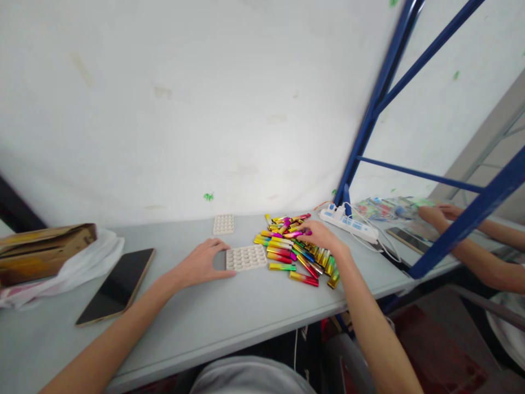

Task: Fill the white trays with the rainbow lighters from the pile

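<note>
My left hand (205,261) holds the left end of a white tray (246,258) with rows of round holes, thumb on the near edge and fingers at the far edge. To the tray's right lies a heap of shiny, slim metallic lighter cases (280,256) in yellow, red, green, blue and purple. Over the heap's far right part is my right hand (322,236), its fingers bent down with the tips closed at a purple and yellow piece. Whether that piece is gripped firmly is partly hidden. A second holed white tray (223,224) lies near the wall.
A phone (117,285) lies left, beside a cardboard box (49,249) and a white plastic bag (98,257). A white power strip (348,223) with cables stands right of the heap, by a blue metal frame (371,115). Beyond it, another person's arms (463,241) reach over the table.
</note>
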Tool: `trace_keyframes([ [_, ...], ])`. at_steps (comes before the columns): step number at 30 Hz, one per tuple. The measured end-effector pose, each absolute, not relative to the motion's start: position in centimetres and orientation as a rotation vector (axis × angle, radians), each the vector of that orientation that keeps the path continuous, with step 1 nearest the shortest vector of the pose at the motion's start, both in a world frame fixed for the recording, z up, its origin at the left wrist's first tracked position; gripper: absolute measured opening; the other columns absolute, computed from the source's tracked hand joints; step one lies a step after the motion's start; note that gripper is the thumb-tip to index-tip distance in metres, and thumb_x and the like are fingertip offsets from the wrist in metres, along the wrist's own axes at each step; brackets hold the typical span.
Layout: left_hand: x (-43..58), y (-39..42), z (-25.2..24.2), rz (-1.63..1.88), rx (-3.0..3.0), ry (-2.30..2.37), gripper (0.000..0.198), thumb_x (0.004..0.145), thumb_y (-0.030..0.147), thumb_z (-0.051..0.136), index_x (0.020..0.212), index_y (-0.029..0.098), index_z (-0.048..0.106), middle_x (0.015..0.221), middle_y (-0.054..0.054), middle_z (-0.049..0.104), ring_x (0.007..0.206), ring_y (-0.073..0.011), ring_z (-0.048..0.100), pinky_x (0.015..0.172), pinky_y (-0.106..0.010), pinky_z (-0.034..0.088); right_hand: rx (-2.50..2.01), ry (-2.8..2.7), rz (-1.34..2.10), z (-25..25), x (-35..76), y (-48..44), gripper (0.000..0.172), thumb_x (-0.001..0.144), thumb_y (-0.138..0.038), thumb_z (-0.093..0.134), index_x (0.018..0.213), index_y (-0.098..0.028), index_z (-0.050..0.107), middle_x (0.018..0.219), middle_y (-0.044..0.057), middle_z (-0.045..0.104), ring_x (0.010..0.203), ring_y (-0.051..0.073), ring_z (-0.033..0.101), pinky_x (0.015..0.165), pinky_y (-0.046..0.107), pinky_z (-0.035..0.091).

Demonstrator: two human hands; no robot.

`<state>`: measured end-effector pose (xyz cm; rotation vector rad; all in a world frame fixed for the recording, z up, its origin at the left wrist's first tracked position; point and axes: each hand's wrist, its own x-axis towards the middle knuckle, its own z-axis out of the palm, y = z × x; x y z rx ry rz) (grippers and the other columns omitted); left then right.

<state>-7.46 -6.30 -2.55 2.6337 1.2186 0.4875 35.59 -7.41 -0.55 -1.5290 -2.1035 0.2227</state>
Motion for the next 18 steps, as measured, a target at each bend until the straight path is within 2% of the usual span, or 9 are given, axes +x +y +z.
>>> trace_keyframes([
  [2, -7.3, -6.3, -2.7, 0.502, 2.631, 1.218, 0.071, 0.075, 0.072, 0.080, 0.122, 0.019, 0.074, 0.130, -0.014, 0.071, 0.126, -0.0370, 0.066, 0.114, -0.051, 0.051, -1.431, -1.999, 0.332, -0.1, 34.8, -7.6, 0.020, 0.088, -0.036, 0.081, 0.101, -0.020, 0.084, 0.109, 0.012, 0.081, 0.099, 0.030, 0.074, 0.092, 0.044, 0.056],
  [6, -6.8, -6.5, -2.9, 0.533, 2.624, 1.191, 0.067, 0.075, 0.069, 0.082, 0.120, 0.020, 0.073, 0.128, -0.013, 0.071, 0.124, -0.0358, 0.067, 0.114, -0.048, 0.051, -1.215, -1.655, 0.635, 0.7, 32.0, -8.1, 0.034, 0.087, -0.054, 0.079, 0.095, -0.021, 0.080, 0.095, 0.007, 0.080, 0.091, 0.026, 0.074, 0.086, 0.040, 0.058],
  [9, -6.6, -6.7, -2.9, 0.540, 2.619, 1.182, 0.068, 0.076, 0.067, 0.082, 0.122, 0.018, 0.072, 0.128, -0.014, 0.070, 0.124, -0.0357, 0.066, 0.113, -0.048, 0.051, -0.998, -1.338, 0.896, 1.1, 28.9, -8.3, 0.041, 0.081, -0.061, 0.083, 0.096, -0.024, 0.071, 0.098, 0.004, 0.079, 0.092, 0.024, 0.074, 0.086, 0.038, 0.059],
  [12, -6.5, -6.8, -2.9, 0.544, 2.610, 1.188, 0.067, 0.076, 0.065, 0.083, 0.122, 0.018, 0.071, 0.128, -0.014, 0.070, 0.125, -0.0356, 0.065, 0.114, -0.049, 0.050, -0.820, -1.168, 1.152, 1.4, 25.8, -8.5, 0.048, 0.078, -0.063, 0.086, 0.100, -0.027, 0.063, 0.095, 0.003, 0.077, 0.086, 0.022, 0.074, 0.081, 0.038, 0.060],
  [15, -6.5, -6.9, -3.0, 0.556, 2.599, 1.170, 0.065, 0.077, 0.063, 0.084, 0.123, 0.018, 0.071, 0.127, -0.014, 0.069, 0.124, -0.0351, 0.065, 0.114, -0.049, 0.050, -0.740, -1.147, 1.236, 1.4, 23.2, -8.8, 0.050, 0.076, -0.058, 0.090, 0.102, -0.027, 0.062, 0.085, -0.001, 0.070, 0.075, 0.017, 0.066, 0.072, 0.032, 0.057],
  [18, -6.5, -6.8, -3.2, 0.587, 2.589, 1.151, 0.065, 0.076, 0.063, 0.085, 0.122, 0.019, 0.071, 0.126, -0.014, 0.069, 0.123, -0.0352, 0.065, 0.113, -0.050, 0.050, -0.760, -1.177, 1.226, 0.9, 21.1, -8.9, 0.051, 0.076, -0.060, 0.087, 0.104, -0.025, 0.063, 0.077, -0.006, 0.057, 0.061, 0.010, 0.050, 0.058, 0.024, 0.045],
])
